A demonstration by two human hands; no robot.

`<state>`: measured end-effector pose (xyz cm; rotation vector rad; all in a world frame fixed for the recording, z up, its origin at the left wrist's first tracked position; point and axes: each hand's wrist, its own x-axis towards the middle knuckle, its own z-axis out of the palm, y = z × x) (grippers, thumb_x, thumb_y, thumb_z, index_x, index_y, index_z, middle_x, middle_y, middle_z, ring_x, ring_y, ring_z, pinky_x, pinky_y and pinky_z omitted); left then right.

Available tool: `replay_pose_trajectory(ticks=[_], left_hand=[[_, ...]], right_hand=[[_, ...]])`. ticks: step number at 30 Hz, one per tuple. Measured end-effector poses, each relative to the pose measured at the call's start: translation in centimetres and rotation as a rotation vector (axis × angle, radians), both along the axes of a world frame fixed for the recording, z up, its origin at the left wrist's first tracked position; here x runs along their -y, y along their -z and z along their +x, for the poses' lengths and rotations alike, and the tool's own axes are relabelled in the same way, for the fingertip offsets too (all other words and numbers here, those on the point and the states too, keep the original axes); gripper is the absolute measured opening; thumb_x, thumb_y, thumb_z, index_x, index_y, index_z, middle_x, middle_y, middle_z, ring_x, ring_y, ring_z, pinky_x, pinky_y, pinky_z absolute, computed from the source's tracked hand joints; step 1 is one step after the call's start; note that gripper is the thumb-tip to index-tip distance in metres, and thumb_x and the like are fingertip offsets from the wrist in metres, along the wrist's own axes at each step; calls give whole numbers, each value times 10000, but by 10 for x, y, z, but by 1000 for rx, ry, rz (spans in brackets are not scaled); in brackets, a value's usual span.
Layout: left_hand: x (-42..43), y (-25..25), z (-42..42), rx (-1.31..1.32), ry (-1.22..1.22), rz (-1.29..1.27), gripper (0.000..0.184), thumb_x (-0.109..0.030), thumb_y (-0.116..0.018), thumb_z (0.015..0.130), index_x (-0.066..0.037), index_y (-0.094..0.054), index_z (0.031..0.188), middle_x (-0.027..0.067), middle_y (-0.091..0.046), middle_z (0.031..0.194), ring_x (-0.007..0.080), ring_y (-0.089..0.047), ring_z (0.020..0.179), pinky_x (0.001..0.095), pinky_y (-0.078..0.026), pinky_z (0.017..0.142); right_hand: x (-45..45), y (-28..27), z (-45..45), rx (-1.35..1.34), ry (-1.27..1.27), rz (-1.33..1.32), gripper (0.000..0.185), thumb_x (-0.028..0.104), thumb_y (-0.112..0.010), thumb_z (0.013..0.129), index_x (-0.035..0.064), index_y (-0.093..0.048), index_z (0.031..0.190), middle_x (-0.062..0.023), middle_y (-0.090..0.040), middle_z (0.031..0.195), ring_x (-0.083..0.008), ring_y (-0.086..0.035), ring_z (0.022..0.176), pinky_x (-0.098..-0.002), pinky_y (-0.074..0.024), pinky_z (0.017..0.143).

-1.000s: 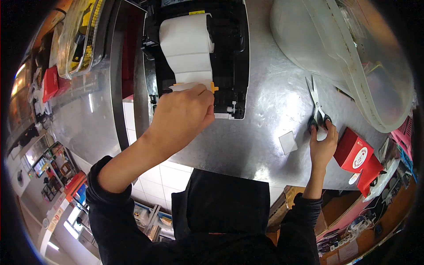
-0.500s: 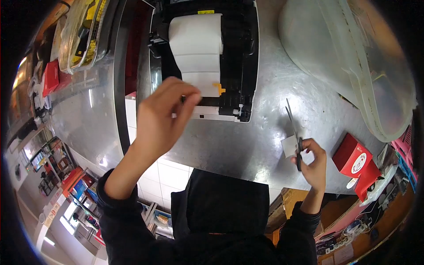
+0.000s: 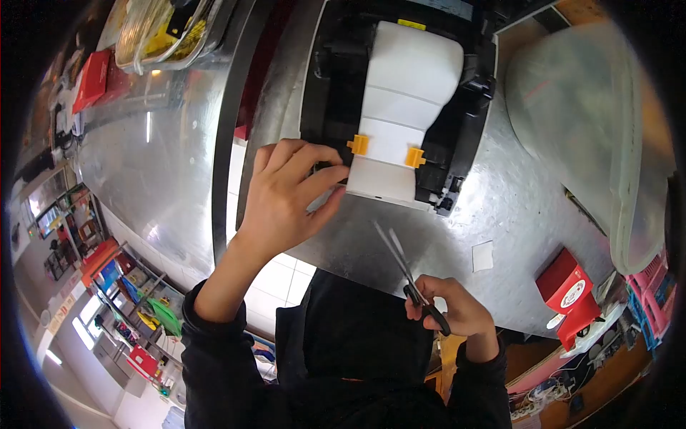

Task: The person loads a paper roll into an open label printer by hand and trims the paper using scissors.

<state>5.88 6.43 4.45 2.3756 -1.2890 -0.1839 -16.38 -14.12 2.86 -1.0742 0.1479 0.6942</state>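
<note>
A black label printer stands open on the metal table, with a white label strip running from its roll to the front edge. Two orange guides flank the strip. My left hand is beside the strip's front left edge, fingers curved and apart. Its index fingertip is at the strip's edge; whether it touches I cannot tell. Lower right, my right hand grips black-handled scissors, blades slightly parted and pointing up-left towards the printer's front. A small white paper piece lies on the table.
The metal table has a red box on its right. A large translucent plastic container is at the back right. Another metal counter is at the left, holding a wrapped yellow-filled tray. A gap with floor tiles separates them.
My view has shifted, so the printer appears farther right. My left hand has gone down to the strip's front left edge. My right hand has brought the scissors left, away from the paper piece.
</note>
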Motion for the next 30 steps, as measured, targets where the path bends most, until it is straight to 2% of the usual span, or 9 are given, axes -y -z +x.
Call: replay_pose_trajectory(ticks=[5, 7, 11, 13, 21, 25, 27, 28, 30], left_hand=[[-5, 6, 6, 13, 18, 4, 345, -127, -748, 656, -130, -664, 990, -9, -593, 950, 196, -524, 902, 329, -375, 761], [-6, 8, 8, -87, 33, -45, 344, -131, -771, 644, -73, -673, 968, 36, -605, 930, 226, -528, 903, 351, -400, 782], [-7, 12, 11, -155, 50, -84, 349, -124, -772, 642, -70, -672, 972, 39, -602, 920, 229, -531, 898, 343, -414, 767], [-5, 12, 6, -161, 66, -103, 385, -126, -786, 616, -71, -664, 977, 41, -592, 915, 231, -533, 895, 342, -414, 759], [11, 9, -28, -229, 190, -71, 300, -173, -758, 646, -60, -629, 893, 48, -575, 928, 214, -545, 854, 331, -402, 749], [19, 3, -24, -199, 381, 19, 345, -283, -736, 683, -84, -626, 943, 40, -575, 933, 194, -546, 884, 323, -398, 762], [16, 8, -7, -206, 620, -42, 393, -386, -710, 707, -104, -627, 968, 27, -568, 951, 184, -543, 944, 320, -399, 775], [14, 12, 1, -75, 725, -15, 488, -477, -675, 706, -127, -617, 1042, 21, -561, 962, 186, -538, 980, 314, -422, 768], [21, 25, 19, 31, 888, -43, 528, -493, -661, 701, -139, -602, 1089, 23, -560, 962, 191, -538, 979, 309, -436, 760]], right_hand=[[-30, 0, 11, -120, 63, 113, 443, 483, -626, 831, 61, -544, 936, -38, -617, 825, -133, -591, 735, -260, -443, 645], [-43, 7, 7, -110, 148, 118, 537, 552, -603, 820, 55, -516, 1002, -52, -591, 859, -139, -570, 754, -269, -442, 664], [-65, 3, 5, -184, 409, 52, 606, 599, -567, 819, 58, -479, 1077, -69, -563, 910, -155, -554, 795, -287, -433, 700], [-71, 10, -2, -94, 522, -85, 662, 633, -535, 817, 62, -446, 1140, -86, -549, 950, -174, -549, 843, -302, -417, 711], [-91, 3, -53, -112, 667, -152, 677, 660, -502, 817, 67, -450, 1138, -87, -536, 943, -171, -523, 855, -297, -382, 740], [-111, -12, -60, -213, 816, -26, 660, 634, -538, 813, 60, -442, 1124, -92, -526, 934, -174, -515, 847, -298, -376, 740], [-115, -16, -64, -204, 826, 20, 641, 618, -555, 813, 60, -444, 1109, -102, -526, 943, -181, -520, 847, -301, -382, 736], [-117, -18, -67, -196, 803, 64, 638, 617, -555, 814, 57, -447, 1101, -102, -529, 944, -182, -525, 849, -302, -388, 738], [-121, -17, -72, -170, 747, 164, 638, 624, -543, 818, 45, -458, 1073, -103, -546, 951, -184, -547, 860, -302, -403, 739]])
